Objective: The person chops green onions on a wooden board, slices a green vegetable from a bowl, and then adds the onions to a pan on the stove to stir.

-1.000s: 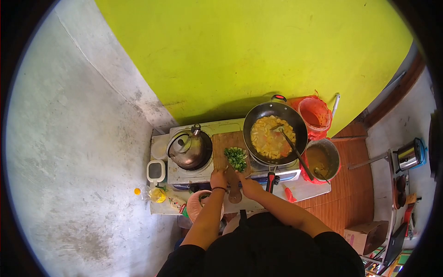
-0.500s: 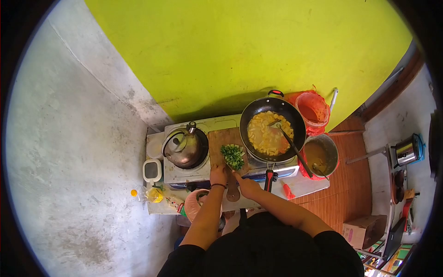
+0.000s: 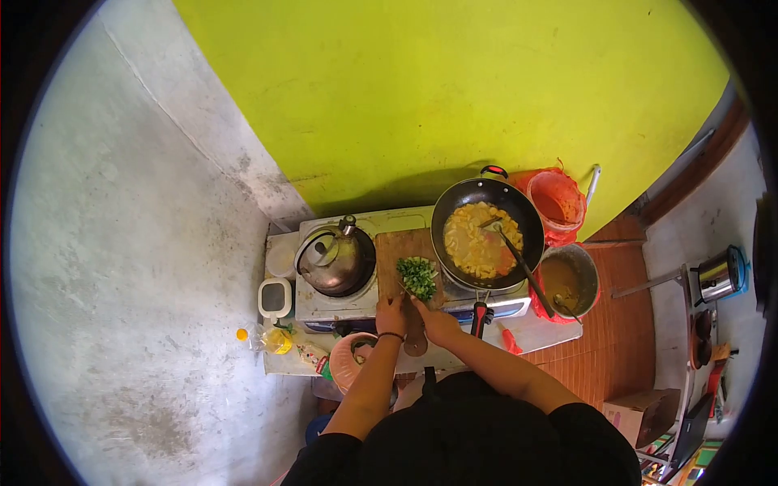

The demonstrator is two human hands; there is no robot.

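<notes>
Chopped green leaves (image 3: 417,278) lie heaped on a wooden cutting board (image 3: 397,243), which rests on the stove between the kettle and the wok. My left hand (image 3: 391,316) is closed at the board's near edge, left of its handle (image 3: 415,340). Just right of the handle, my right hand (image 3: 438,322) is closed too, its fingers near the board's edge. Something thin shows between the hands, too small to make out. What either hand grips is hidden.
A kettle (image 3: 332,261) stands on the left burner. The wok (image 3: 450,190) holds yellow food and a ladle (image 3: 525,271). At the right are a red-wrapped bucket (image 3: 559,198) and a metal pot (image 3: 593,279). A pink basket (image 3: 344,368) is at the front left.
The whole view has shifted, so the stove and board appear slightly further right and lower. Both hands remain at the near end of the board.
</notes>
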